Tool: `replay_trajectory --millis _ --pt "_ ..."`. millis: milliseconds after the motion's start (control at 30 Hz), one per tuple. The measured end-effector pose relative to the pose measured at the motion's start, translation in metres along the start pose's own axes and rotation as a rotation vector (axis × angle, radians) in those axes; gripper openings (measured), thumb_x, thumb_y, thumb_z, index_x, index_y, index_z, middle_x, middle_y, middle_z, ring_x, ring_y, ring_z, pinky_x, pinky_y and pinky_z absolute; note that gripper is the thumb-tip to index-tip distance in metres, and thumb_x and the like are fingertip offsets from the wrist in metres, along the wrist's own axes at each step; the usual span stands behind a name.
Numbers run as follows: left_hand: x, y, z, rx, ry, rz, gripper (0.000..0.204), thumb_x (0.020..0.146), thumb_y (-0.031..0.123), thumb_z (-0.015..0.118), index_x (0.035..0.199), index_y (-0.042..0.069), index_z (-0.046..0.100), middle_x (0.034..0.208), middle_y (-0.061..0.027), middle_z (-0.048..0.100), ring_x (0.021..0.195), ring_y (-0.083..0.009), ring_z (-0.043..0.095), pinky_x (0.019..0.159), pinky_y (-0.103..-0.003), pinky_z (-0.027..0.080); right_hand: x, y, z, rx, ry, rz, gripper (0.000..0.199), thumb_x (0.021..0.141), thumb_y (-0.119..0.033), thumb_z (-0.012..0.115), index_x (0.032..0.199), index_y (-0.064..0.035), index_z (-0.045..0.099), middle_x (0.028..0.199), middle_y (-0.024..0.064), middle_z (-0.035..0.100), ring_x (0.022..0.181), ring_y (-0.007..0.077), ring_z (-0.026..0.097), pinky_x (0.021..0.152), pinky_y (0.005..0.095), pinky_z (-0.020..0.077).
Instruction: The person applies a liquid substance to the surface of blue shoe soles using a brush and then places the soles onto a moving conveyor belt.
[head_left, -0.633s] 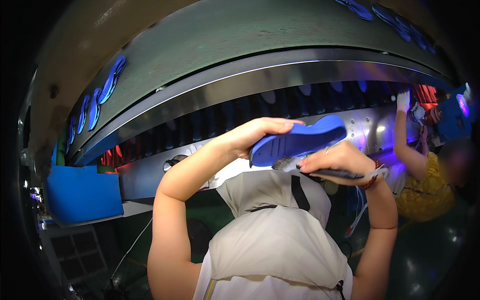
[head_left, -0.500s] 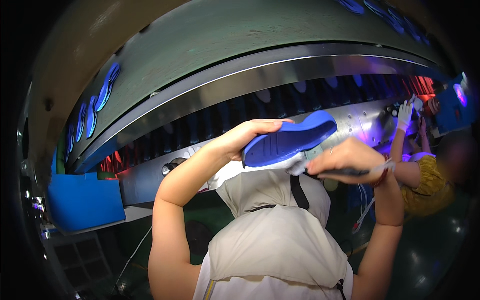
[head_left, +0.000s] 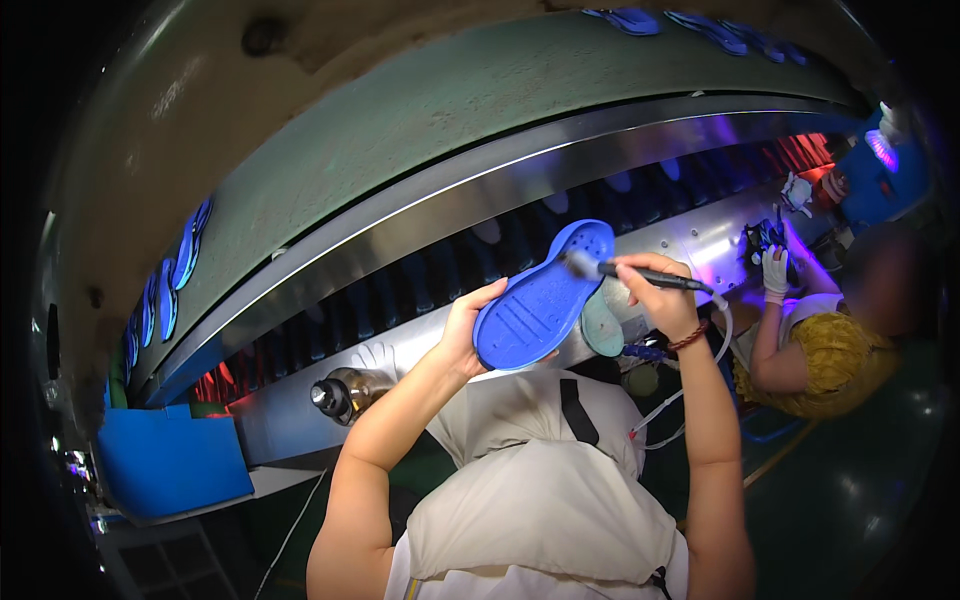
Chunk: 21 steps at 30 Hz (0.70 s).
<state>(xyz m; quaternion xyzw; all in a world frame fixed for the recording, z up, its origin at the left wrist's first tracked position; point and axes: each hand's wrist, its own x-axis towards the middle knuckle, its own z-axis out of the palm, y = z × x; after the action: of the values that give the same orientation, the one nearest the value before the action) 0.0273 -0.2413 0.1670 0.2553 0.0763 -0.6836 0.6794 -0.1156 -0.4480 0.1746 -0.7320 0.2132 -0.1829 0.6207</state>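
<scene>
My left hand (head_left: 461, 332) grips a blue shoe sole (head_left: 522, 322) by its wide end, fingers round the edge. Its hollow inner face, with raised lines, is turned up toward me. In my right hand (head_left: 662, 296) is a brush (head_left: 640, 273) with a black handle and pale bristles. The bristles are at the narrow end of the sole, within its rim. A thin white tube (head_left: 727, 335) runs from the rear of the handle. Partly hidden beneath the blue sole is a pale green sole-shaped piece (head_left: 601, 330).
Ahead runs a green conveyor belt (head_left: 400, 150) carrying blue soles (head_left: 165, 300) and having a metal side rail. Below it is a row of dark shoe shapes (head_left: 415, 285). A dark-capped bottle (head_left: 345, 395) rests left on the metal ledge; a gloved co-worker (head_left: 825, 350) sits right.
The sole has turned from tilted on its side to facing up. My right hand moved up, bringing the brush from the sole's lower edge to its narrow end.
</scene>
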Motion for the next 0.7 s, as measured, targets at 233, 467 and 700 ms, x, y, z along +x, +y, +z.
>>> replay_trajectory --millis 233,467,700 --pt "0.002 0.023 0.020 0.208 -0.060 0.308 0.050 0.087 0.034 0.041 0.128 0.005 0.037 0.127 -0.0152 0.043 0.112 -0.0336 0.046 0.090 -0.051 0.039 -0.040 -0.014 0.011 0.165 -0.228 -0.222 0.016 0.072 -0.001 0.064 0.088 0.0024 0.063 0.087 0.0147 0.065 0.061 0.0121 0.059 0.055 0.0217 0.0474" --pt "0.040 0.128 0.068 -0.340 -0.311 0.850 0.061 0.089 0.046 0.025 0.128 -0.001 0.029 0.132 -0.0185 0.033 0.123 -0.0346 0.032 0.101 -0.053 0.025 -0.034 0.021 -0.012 0.674 0.054 -0.011 0.017 0.081 -0.008 0.057 0.093 0.0049 0.059 0.091 0.0154 0.064 0.049 0.0056 0.048 0.047 0.0168 0.0400" --pt "0.166 0.108 0.163 0.308 0.006 0.514 0.063 0.086 0.038 0.042 0.130 -0.004 0.026 0.135 -0.0179 0.030 0.125 -0.0268 0.031 0.102 -0.040 0.026 -0.034 0.056 -0.036 0.638 0.189 0.132 0.021 0.080 -0.009 0.061 0.096 0.0027 0.060 0.070 0.0032 0.059 0.058 0.0067 0.053 0.053 0.0183 0.0421"
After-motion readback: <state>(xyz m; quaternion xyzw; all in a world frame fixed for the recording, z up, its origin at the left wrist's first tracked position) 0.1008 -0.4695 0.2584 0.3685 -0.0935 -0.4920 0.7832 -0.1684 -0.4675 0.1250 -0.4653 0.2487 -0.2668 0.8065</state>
